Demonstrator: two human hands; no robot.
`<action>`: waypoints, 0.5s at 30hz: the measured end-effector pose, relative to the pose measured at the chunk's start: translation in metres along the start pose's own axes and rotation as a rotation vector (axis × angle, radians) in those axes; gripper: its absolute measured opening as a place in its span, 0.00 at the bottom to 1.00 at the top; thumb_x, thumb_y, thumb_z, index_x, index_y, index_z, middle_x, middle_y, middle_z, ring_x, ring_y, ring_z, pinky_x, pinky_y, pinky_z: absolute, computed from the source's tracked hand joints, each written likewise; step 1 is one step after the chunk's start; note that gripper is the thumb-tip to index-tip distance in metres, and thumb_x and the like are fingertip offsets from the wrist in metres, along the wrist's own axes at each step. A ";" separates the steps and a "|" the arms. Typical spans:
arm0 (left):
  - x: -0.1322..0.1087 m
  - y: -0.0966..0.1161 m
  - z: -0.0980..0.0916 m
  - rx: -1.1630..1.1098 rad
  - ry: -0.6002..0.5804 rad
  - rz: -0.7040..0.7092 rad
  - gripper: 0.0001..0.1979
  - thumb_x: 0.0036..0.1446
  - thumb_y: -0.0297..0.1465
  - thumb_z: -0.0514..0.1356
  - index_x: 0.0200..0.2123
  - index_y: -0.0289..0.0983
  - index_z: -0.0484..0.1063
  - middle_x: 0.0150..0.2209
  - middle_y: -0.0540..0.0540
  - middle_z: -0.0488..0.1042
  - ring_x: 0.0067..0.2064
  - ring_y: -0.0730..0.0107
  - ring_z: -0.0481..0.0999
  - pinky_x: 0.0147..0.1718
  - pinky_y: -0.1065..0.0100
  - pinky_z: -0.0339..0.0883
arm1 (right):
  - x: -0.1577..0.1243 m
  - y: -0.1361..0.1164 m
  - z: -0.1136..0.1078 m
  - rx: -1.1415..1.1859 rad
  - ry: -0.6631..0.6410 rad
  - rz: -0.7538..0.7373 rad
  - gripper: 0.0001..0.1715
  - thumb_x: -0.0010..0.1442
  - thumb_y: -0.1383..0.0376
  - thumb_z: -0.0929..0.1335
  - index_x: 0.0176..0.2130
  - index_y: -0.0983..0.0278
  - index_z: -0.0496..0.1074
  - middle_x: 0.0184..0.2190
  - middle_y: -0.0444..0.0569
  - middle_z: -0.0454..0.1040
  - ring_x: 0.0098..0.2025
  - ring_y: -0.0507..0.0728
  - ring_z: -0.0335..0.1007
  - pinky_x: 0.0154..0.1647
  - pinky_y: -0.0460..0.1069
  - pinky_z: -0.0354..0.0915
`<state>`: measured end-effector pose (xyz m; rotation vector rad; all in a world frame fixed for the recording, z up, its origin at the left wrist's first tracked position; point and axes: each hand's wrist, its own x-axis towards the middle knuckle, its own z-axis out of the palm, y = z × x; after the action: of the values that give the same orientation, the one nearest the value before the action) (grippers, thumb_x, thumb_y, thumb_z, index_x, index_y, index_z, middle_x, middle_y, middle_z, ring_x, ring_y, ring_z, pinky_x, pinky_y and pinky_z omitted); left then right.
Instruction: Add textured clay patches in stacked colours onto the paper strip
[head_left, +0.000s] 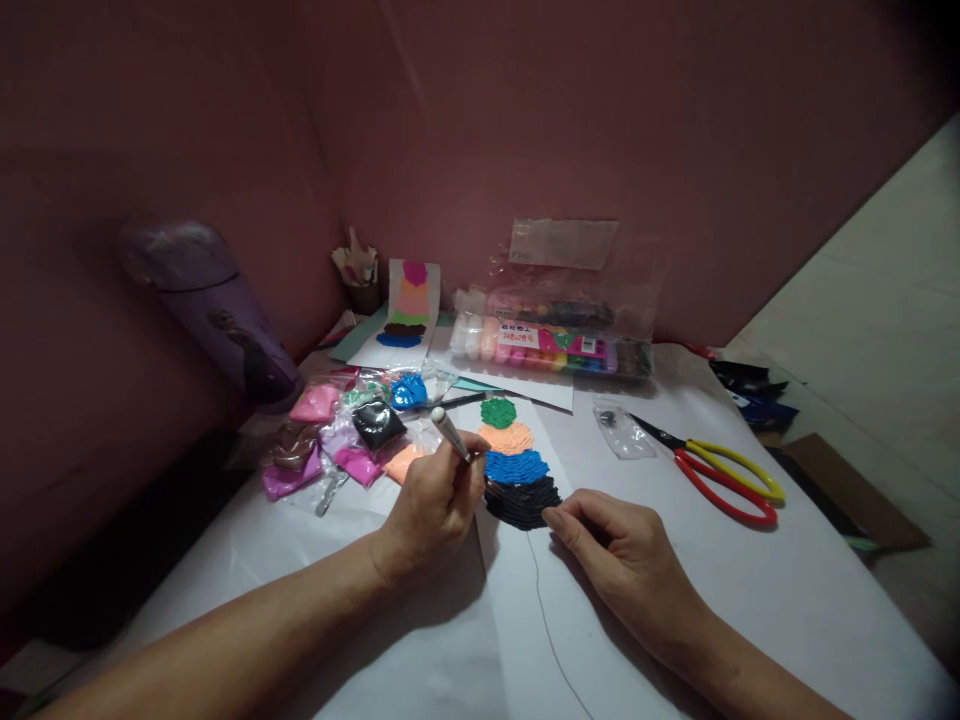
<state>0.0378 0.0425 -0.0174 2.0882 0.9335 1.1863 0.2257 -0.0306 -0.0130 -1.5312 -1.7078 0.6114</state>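
Observation:
My left hand (435,495) is closed around a slim white pen-like tool (450,433), its lower end hidden by the fingers. Below and beside it lies a white paper strip (517,600) with textured modelling clay in stacked bands: green (499,413) on top, then peach (508,437), blue (517,466) and black (517,505). At the right edge of the black band, my right hand (626,550) has thumb and fingers pinched together; whatever they hold, if anything, is hidden. A thin curved line runs down the paper from the black band.
Several clay packets (379,425) lie left of the strip. Red-and-yellow-handled scissors (727,480) and a small clear bag (622,432) lie right. Behind are a clay set (555,345), a coloured sample strip (409,305), a stick holder (364,293) and a purple bottle (217,310).

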 end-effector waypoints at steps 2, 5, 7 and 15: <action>0.000 0.000 0.000 0.002 -0.015 -0.008 0.06 0.59 0.25 0.50 0.40 0.36 0.64 0.26 0.51 0.67 0.25 0.76 0.67 0.26 0.72 0.63 | -0.001 0.000 0.000 -0.001 0.000 0.005 0.18 0.61 0.60 0.63 0.22 0.63 0.68 0.18 0.44 0.68 0.21 0.52 0.62 0.23 0.47 0.59; 0.001 -0.001 0.000 -0.013 -0.016 -0.004 0.06 0.60 0.25 0.51 0.40 0.36 0.64 0.25 0.52 0.66 0.25 0.76 0.67 0.25 0.72 0.62 | -0.001 -0.001 -0.001 0.000 0.002 0.006 0.18 0.61 0.60 0.63 0.22 0.63 0.68 0.18 0.43 0.68 0.21 0.52 0.62 0.23 0.47 0.59; 0.001 -0.001 0.000 -0.034 -0.010 0.007 0.06 0.60 0.25 0.51 0.41 0.36 0.63 0.27 0.51 0.67 0.25 0.76 0.67 0.26 0.72 0.63 | 0.000 -0.001 -0.001 -0.001 0.007 0.002 0.18 0.61 0.60 0.63 0.22 0.63 0.68 0.18 0.43 0.67 0.21 0.51 0.61 0.23 0.47 0.58; 0.000 -0.001 0.000 -0.047 -0.127 -0.017 0.07 0.60 0.27 0.50 0.42 0.36 0.63 0.25 0.51 0.66 0.26 0.74 0.67 0.27 0.71 0.62 | -0.001 -0.001 0.000 -0.010 0.009 -0.005 0.17 0.61 0.61 0.63 0.22 0.63 0.68 0.18 0.43 0.68 0.21 0.52 0.62 0.23 0.46 0.58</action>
<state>0.0370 0.0432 -0.0184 2.0877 0.8543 1.0436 0.2253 -0.0318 -0.0122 -1.5342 -1.7100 0.5930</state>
